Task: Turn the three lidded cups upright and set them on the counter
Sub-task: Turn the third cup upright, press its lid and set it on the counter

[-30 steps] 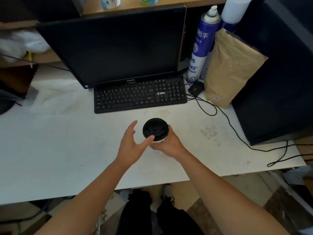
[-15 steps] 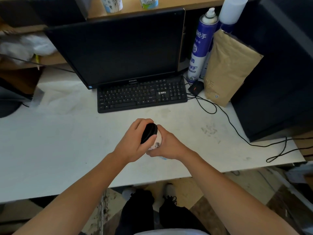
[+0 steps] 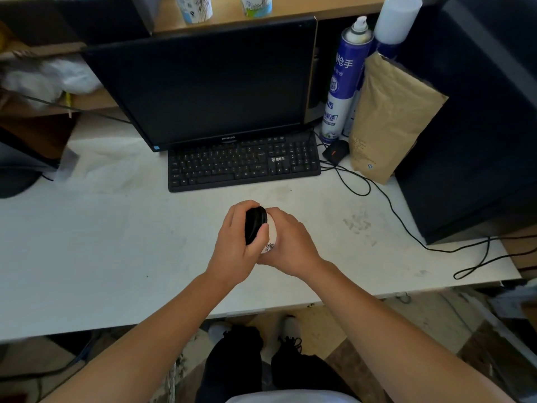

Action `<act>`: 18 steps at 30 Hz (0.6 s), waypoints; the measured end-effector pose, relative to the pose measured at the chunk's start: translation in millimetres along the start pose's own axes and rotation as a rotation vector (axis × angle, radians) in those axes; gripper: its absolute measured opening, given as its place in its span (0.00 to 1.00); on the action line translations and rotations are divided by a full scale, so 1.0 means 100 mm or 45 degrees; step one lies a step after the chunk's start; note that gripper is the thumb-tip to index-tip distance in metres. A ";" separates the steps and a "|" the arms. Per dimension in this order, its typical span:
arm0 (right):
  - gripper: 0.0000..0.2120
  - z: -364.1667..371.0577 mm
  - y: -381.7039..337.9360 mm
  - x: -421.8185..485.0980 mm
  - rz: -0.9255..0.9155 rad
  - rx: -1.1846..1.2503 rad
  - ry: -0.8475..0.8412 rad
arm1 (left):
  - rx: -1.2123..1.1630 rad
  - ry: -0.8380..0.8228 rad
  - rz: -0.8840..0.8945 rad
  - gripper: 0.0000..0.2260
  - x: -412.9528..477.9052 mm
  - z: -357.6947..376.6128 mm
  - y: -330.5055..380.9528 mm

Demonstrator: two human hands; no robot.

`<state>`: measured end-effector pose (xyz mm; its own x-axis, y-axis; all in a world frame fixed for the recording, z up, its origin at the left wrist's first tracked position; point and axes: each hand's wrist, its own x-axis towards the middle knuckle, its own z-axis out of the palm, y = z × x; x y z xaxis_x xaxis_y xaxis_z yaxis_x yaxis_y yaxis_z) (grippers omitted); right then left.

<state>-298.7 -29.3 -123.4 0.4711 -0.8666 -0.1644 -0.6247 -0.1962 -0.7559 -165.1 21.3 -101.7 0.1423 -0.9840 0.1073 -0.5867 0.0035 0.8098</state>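
Note:
A white paper cup (image 3: 271, 232) with a black lid (image 3: 255, 223) is held on its side above the white counter (image 3: 101, 242), lid pointing left. My left hand (image 3: 236, 245) is closed over the lid. My right hand (image 3: 290, 242) wraps the cup's body from the right, hiding most of it. Two more patterned cups (image 3: 194, 7) (image 3: 256, 5) stand on the wooden shelf above the monitor; their tops are cut off by the frame.
A black monitor (image 3: 209, 82) and keyboard (image 3: 244, 164) stand behind the hands. A blue spray can (image 3: 344, 82), a brown paper bag (image 3: 389, 117), a mouse (image 3: 335, 149) and cables (image 3: 406, 225) lie right. A dark box (image 3: 470, 141) fills the right edge.
The cup stood upright with its lid facing up and my left hand open beside it. Now it is tipped on its side, and my left hand has closed over the lid.

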 end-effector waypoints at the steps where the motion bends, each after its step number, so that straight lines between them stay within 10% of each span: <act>1: 0.34 0.02 0.00 0.01 -0.019 -0.061 0.041 | -0.016 0.025 -0.037 0.17 0.00 0.01 0.02; 12: 0.36 0.11 0.02 0.03 -0.024 -0.393 0.268 | -0.193 0.094 -0.631 0.14 0.30 0.09 0.29; 18: 0.34 -0.24 -0.02 0.08 0.210 0.512 -0.182 | -0.201 -0.206 -0.508 0.15 0.40 -0.23 0.36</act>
<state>-308.4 -46.3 -107.8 0.4844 -0.7940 -0.3674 -0.4204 0.1571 -0.8936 -162.3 -14.0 -55.4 0.1989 -0.9291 -0.3117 -0.3809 -0.3663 0.8489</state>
